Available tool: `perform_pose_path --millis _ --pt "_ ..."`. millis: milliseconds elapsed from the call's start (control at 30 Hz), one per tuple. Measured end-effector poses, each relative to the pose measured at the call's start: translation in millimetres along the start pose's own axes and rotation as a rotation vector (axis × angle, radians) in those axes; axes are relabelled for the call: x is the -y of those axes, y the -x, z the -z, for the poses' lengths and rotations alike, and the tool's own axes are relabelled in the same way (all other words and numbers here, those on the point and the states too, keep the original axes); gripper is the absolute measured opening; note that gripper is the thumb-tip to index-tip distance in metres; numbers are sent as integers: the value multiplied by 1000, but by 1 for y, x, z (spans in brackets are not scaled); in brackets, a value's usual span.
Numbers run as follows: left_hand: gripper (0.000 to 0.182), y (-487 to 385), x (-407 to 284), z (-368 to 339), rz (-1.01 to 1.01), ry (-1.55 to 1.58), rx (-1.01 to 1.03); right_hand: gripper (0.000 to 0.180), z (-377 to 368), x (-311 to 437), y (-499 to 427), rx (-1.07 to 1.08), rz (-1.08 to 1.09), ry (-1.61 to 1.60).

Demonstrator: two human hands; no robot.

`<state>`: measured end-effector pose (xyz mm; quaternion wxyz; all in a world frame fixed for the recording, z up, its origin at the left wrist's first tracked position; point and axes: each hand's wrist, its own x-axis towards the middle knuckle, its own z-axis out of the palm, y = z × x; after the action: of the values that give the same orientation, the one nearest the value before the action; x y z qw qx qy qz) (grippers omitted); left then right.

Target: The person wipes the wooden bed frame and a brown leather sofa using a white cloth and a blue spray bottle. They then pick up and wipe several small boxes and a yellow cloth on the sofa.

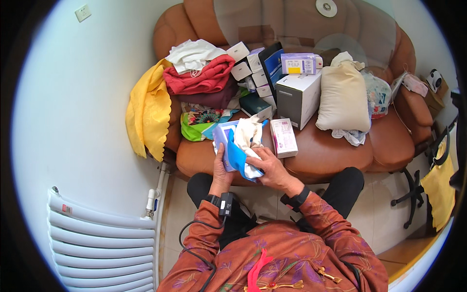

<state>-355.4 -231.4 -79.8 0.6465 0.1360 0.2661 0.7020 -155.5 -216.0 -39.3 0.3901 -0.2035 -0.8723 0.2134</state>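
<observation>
In front of my knees, at the sofa's front edge, my left hand [221, 168] grips a purple-and-white box [221, 135] from its left side. My right hand [273, 168] pinches a crumpled cream-white cloth [245, 132] with a bright blue part [237, 157], held against the box's right side. The cloth hides much of that box, so its far side cannot be made out. Just right of it, a white-and-pink carton [284, 138] lies on the brown leather sofa [328, 153], touched by neither hand. Behind the cloth sits a dark green box [254, 105].
Left on the sofa are a yellow scalloped cloth [149, 113], a folded red garment [200, 76] and white fabric [195, 54]. A grey-and-white carton [297, 98], a purple pack [299, 63] and a cream pillow [343, 96] stand behind. A white radiator [102, 233] lines the left wall.
</observation>
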Motion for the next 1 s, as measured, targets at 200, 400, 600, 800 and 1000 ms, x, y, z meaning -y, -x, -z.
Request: perform_pose_path --millis 200,400,600,800,1000 --pt "68 6 -23 11 19 147 226 43 13 -35 -2 -244 -491 -255" --pt "52 2 6 4 14 -145 71 46 -1 -15 -24 -396 -277 -187" --pt "44 8 21 -12 68 -337 69 54 -10 8 -23 -173 -141 208" --pt "60 12 24 1 189 -199 74 50 -15 8 -11 -89 -224 -474" --pt "58 2 12 23 81 -79 -65 29 19 -21 12 -206 -751 -1168"
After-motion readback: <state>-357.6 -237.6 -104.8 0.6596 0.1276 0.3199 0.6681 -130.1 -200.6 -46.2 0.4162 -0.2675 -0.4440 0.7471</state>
